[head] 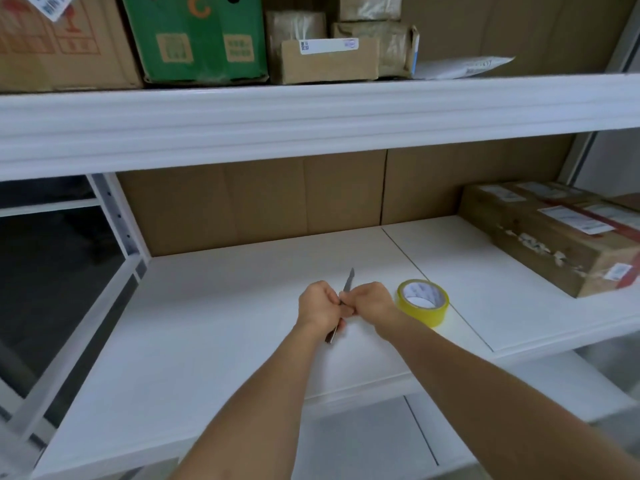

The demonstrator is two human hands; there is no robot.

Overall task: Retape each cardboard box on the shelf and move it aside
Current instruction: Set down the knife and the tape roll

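Note:
Both my hands meet over the white middle shelf (214, 327) around a utility knife (348, 281). My left hand (320, 304) grips its dark handle, whose end sticks out below my wrist. My right hand (370, 303) pinches the knife near the base of the blade, which points up and away. A roll of yellow tape (423, 301) lies flat on the shelf just right of my right hand. A long cardboard box (540, 237) with white labels, red tape and torn patches rests at the shelf's far right.
The upper shelf (311, 112) carries a brown box (59, 43), a green box (197, 39), several small taped parcels (329, 60) and a white envelope (464, 67). Cardboard sheets (304, 195) line the back. A white upright post (117, 216) stands at left.

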